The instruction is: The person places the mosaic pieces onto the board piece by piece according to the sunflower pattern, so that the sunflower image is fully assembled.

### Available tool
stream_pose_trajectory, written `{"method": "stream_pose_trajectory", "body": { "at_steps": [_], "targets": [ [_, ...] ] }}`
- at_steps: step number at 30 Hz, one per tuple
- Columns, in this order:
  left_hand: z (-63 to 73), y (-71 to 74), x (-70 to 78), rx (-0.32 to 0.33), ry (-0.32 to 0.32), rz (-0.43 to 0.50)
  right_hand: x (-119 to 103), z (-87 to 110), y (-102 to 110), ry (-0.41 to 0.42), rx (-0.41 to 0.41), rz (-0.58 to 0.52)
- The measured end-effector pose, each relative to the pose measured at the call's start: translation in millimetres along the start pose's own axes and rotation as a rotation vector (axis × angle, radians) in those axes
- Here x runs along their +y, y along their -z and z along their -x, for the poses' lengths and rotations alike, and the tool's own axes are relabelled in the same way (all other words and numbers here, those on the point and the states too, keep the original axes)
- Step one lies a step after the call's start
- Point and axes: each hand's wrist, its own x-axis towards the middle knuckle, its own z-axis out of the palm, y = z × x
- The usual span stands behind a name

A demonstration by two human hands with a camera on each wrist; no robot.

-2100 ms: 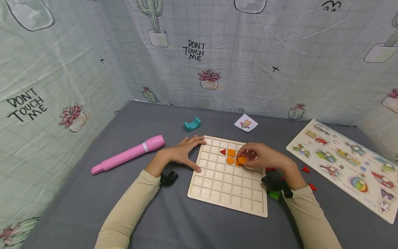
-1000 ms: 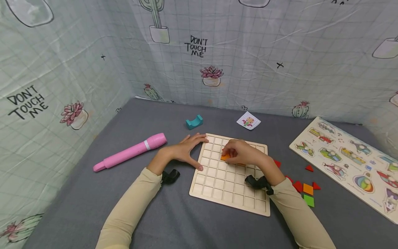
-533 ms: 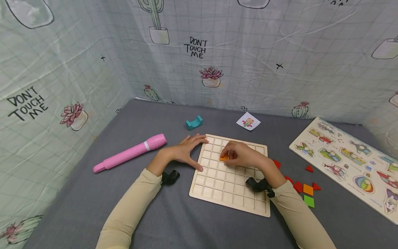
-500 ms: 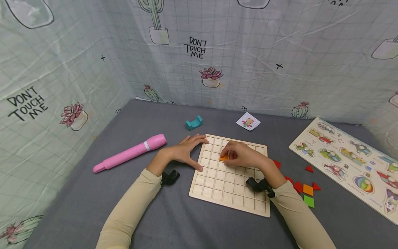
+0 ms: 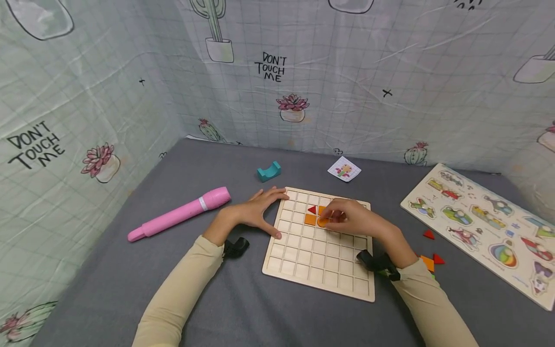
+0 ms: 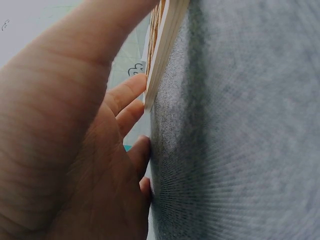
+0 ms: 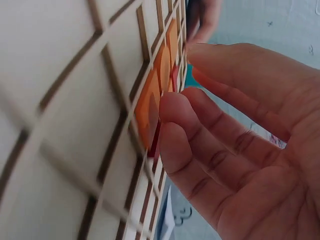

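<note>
The wooden grid board (image 5: 299, 258) lies on the grey cloth. My left hand (image 5: 249, 215) is spread at its left side, its thumb and fingertips touching the edge. My right hand (image 5: 353, 217) hovers over the upper middle of the board, its fingertips right at an orange circle (image 5: 321, 222). In the right wrist view, thumb and fingers stand apart, with nothing visible between them. Left of the circle lies an orange square (image 5: 310, 220). Above are a red triangle (image 5: 312, 210) and a partly covered orange square (image 5: 321, 210). Another orange square (image 7: 146, 112) shows beside the fingers.
A pink stick (image 5: 179, 214) lies left and a teal arched block (image 5: 269, 171) behind. A patterned card (image 5: 344, 169) sits beyond the board. To the right are loose pieces, including an orange square (image 5: 427, 263), partly under the right forearm, and a picture puzzle board (image 5: 485, 226).
The orange square that my right hand held over the board now lies left of the circle. My right hand has since moved right. The left hand has kept its place.
</note>
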Motion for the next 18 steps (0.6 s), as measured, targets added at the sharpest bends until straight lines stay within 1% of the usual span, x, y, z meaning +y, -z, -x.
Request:
{"method": "stream_pose_trajectory", "body": {
  "at_steps": [9, 14, 18],
  "targets": [
    [0.4, 0.4, -0.6, 0.007, -0.005, -0.002, 5, 29.6, 14, -0.075, 0.047, -0.032],
    [-0.2, 0.6, -0.6, 0.005, -0.008, -0.002, 11, 45.5, 21, -0.103, 0.068, -0.023],
    [-1.1, -0.2, -1.0, 0.004, -0.014, -0.004, 18, 59.2, 27, -0.157, 0.075, -0.023]
  ]
}}
